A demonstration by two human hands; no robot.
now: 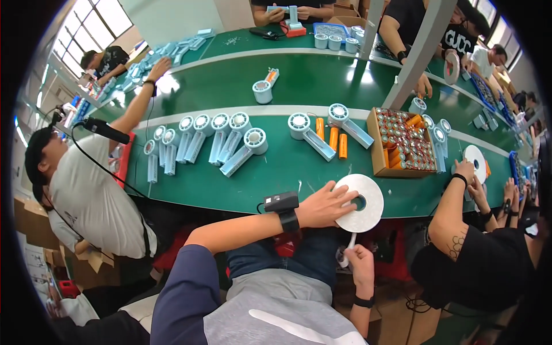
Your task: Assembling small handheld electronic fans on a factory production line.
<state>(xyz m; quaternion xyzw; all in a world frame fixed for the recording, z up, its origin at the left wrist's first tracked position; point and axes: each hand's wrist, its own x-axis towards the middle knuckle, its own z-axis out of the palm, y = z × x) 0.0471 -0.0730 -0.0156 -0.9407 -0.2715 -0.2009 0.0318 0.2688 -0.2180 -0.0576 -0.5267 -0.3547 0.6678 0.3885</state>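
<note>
A large roll of white tape point(372, 208) is at the table's near edge, its flat face toward me. My left hand point(322, 206) grips it, fingers spread over its face beside the core hole. Below the roll, my right hand point(360, 267) pinches the free end of a narrow white tape strip point(352, 240) that runs down from the rim. Beyond the roll lie orange cylindrical battery cells point(333, 138) between two light-blue handheld fan bodies point(315, 141) point(351, 129). To their right stands an open cardboard box point(402, 172) packed with cells.
More light-blue fan bodies point(236, 155) line the green table point(230, 192) at left. A single fan body point(262, 92) lies farther back. A grey metal post point(405, 80) rises behind the box. Co-workers sit close on both sides; the right one point(460, 247) handles another white roll point(475, 155).
</note>
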